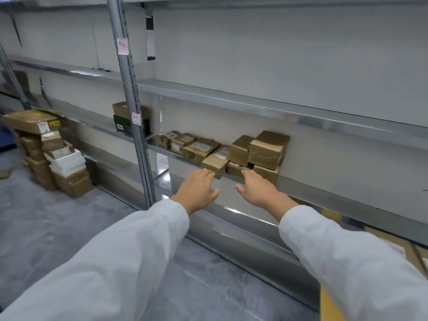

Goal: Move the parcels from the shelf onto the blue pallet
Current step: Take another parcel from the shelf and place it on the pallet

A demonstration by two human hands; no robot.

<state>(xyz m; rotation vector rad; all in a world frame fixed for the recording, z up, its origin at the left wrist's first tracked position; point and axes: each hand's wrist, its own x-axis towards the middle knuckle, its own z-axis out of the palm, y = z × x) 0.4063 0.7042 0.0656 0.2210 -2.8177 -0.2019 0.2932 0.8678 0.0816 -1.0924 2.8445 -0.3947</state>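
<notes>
Both hands hover empty, fingers loosely apart. The left hand (pixel 196 188) is near the labelled parcel (pixel 215 162) at the shelf's (pixel 324 193) front edge. The right hand (pixel 257 191) is by the low box (pixel 236 169) beneath the stacked cartons (pixel 268 147). Pulling out that low box could topple the cartons.

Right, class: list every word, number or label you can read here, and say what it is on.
Nothing reads clearly.
Upper pink tag on the shelf post: blurred.
Lower pink tag: blurred.
White labels on the parcels: too small.
Yellow label on the stacked boxes: blurred.
</notes>
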